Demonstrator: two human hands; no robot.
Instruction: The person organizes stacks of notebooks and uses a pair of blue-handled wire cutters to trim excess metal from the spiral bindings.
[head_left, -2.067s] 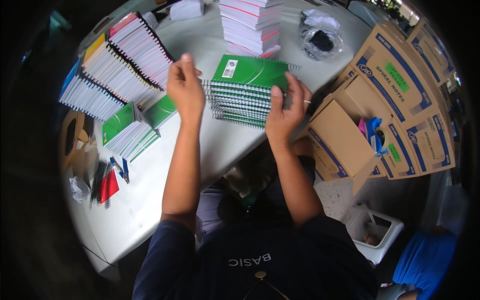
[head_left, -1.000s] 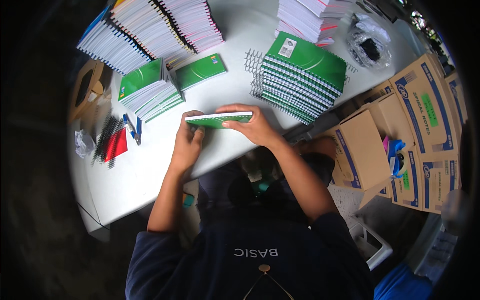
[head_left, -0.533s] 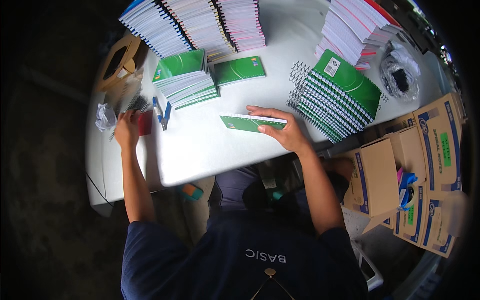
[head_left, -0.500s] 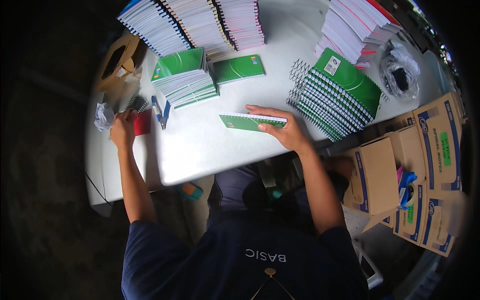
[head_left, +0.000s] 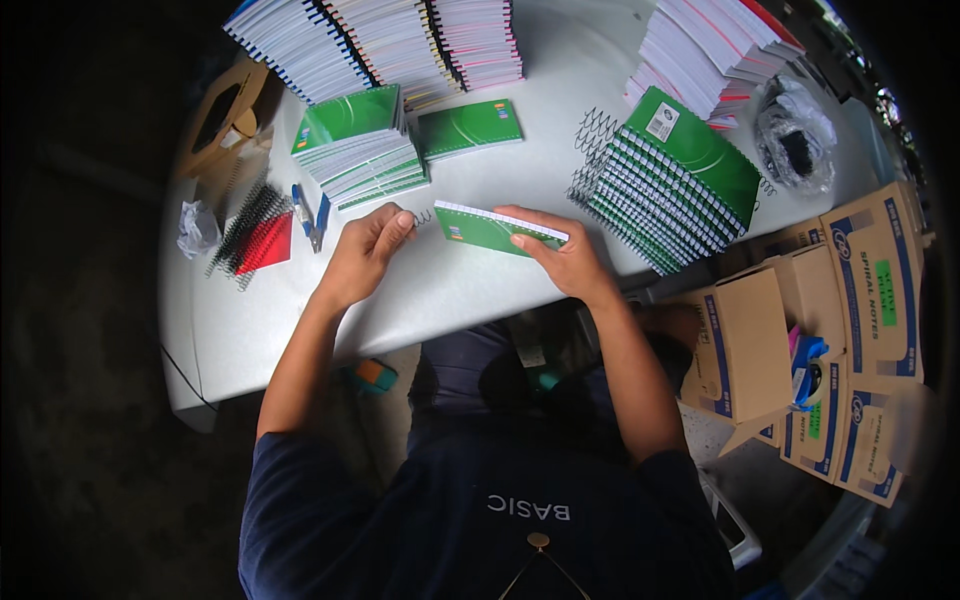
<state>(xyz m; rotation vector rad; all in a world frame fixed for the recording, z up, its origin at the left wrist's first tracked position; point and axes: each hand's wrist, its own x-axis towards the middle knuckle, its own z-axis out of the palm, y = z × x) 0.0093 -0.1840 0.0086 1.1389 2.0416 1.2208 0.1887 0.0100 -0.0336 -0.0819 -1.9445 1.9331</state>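
1. Here's the right hand (head_left: 567, 258), its grip clamped on a green notebook (head_left: 485, 235), thumb on the cover, holding it tilted above the near side of the desk (head_left: 440, 290), punched edge upward.
2. And the left hand (head_left: 366, 248)! Thumb and fingers pinch together on a black wire coil (head_left: 423, 216), mostly hidden; its free end pokes out just beside the notebook's upper left corner. Touching or not, I can't tell.
3. Over on the left, loose black coils (head_left: 250, 213) overlap a red sheet (head_left: 267, 245), blue-handled pliers (head_left: 312, 228) just beside.
4. Beyond the hands stands a stack of green-covered pads (head_left: 362, 150).
5. Out right, a leaning pile of green spiral notebooks (head_left: 690, 180), wires sticking out both sides.
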